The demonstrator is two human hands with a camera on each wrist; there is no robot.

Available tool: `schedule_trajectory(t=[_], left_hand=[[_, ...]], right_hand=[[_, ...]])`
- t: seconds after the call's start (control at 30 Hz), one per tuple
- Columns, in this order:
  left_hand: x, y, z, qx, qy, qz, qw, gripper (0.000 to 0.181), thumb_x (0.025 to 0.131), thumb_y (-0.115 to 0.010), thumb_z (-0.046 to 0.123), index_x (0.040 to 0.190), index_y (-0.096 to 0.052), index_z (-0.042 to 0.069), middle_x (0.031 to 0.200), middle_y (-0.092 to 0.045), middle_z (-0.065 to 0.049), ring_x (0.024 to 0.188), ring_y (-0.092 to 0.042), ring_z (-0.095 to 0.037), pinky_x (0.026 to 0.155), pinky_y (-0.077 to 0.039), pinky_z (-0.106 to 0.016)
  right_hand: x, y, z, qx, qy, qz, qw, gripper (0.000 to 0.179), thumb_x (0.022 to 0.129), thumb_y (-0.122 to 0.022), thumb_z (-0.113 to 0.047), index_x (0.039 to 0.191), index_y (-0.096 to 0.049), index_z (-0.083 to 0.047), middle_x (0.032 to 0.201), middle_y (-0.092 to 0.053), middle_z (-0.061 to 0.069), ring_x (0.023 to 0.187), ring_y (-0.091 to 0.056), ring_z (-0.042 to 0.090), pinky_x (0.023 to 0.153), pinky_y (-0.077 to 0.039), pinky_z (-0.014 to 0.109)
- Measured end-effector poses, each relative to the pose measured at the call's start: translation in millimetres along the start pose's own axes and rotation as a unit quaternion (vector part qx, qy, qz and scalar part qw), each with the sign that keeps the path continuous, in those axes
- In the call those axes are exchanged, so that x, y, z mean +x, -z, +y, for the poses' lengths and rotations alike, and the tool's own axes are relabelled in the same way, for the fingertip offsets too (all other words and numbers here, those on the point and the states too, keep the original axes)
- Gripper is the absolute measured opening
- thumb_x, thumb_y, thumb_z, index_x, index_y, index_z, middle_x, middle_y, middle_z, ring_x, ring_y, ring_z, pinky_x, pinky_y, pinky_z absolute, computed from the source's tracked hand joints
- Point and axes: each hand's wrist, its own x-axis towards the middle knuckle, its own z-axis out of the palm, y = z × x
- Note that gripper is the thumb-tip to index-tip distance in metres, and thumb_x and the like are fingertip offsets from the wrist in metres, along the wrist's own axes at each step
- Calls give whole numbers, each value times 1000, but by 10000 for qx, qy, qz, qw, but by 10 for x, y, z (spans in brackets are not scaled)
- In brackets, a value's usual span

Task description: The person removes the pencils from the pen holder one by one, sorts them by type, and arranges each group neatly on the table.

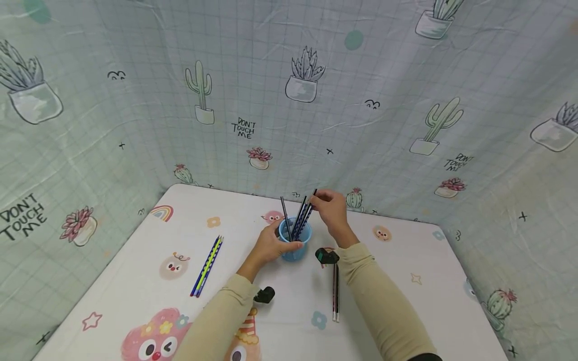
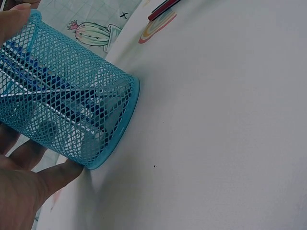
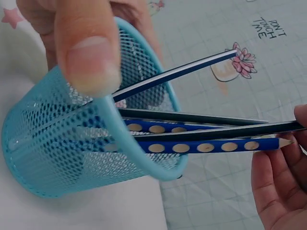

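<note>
My left hand grips a light blue mesh pencil cup, with the thumb over its rim and fingers round its side. Inside the cup stand several pencils: a dark striped pencil leaning apart, and blue pencils with bare wood dots bunched together. Above the rim, my right hand pinches the upper end of a dark pencil whose lower part is in the cup. In the left wrist view the mesh cup is tilted, its pencils showing through the wall.
To the left on the white printed tablecloth lie blue and yellow-green pencils side by side. Two dark pencils lie near my right forearm. A printed curtain hangs behind the table. A small black device sits at my right wrist.
</note>
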Motion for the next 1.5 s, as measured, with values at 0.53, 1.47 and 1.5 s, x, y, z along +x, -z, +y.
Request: schedule_trajectory(t=[0.53, 1.47, 1.5], left_hand=[[-1, -14, 1, 124, -30, 66, 9999, 100, 78, -92, 40, 159, -42, 7, 155, -56, -14, 146, -51, -34, 120, -44, -55], [4, -6, 19, -70, -28, -46, 10000, 98, 77, -93, 37, 157, -45, 9, 152, -59, -13, 143, -54, -32, 121, -43, -54], [7, -8, 18, -78, -32, -56, 9999, 98, 78, -93, 37, 158, -44, 8, 152, -59, -13, 143, -54, -32, 120, -43, -54]], right_hand=[[70, 363, -569, 1015, 1260, 758, 9839, 18, 97, -71, -5, 106, -68, 11, 83, -67, -4, 72, -70, 7, 73, -64, 22], [8, 1213, -1023, 1837, 711, 855, 9767, 13, 91, -74, 2, 83, -74, -7, 75, -71, 1, 55, -69, 13, 59, -63, 25], [6, 1229, -1024, 1772, 649, 831, 9785, 12, 92, -75, 1, 83, -74, -7, 76, -71, 1, 56, -68, 13, 60, -63, 25]])
